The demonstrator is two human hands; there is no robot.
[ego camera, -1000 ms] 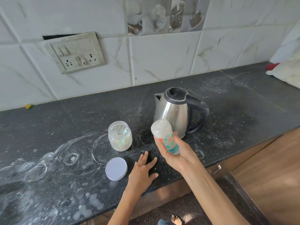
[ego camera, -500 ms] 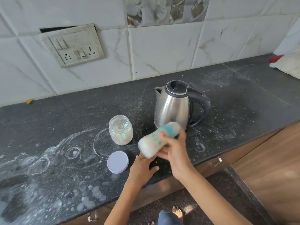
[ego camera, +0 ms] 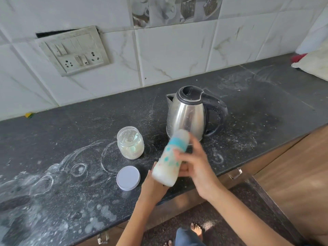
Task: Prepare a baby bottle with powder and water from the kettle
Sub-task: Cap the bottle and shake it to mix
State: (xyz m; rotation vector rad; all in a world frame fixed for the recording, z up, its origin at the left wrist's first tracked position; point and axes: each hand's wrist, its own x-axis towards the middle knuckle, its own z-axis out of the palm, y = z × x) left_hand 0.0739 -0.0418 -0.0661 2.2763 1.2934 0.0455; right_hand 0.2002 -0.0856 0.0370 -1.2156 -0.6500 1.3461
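The baby bottle, whitish with teal prints and a teal collar, hangs tilted above the counter's front edge, its capped top toward the kettle and its milky base toward me. My right hand grips its middle from the right. My left hand supports the base from below. The steel kettle with its black lid and handle stands just behind the bottle. An open glass powder jar stands to the left of the bottle, and its pale round lid lies flat in front of the jar.
The dark stone counter is streaked with powder and dried rings. A switch and socket plate sits on the tiled wall. A pale bag lies at the far right. Wooden cabinet fronts run below the counter.
The bottle went from upright in my right hand to tilted with its base down toward me. My left hand rose off the counter and took the base.
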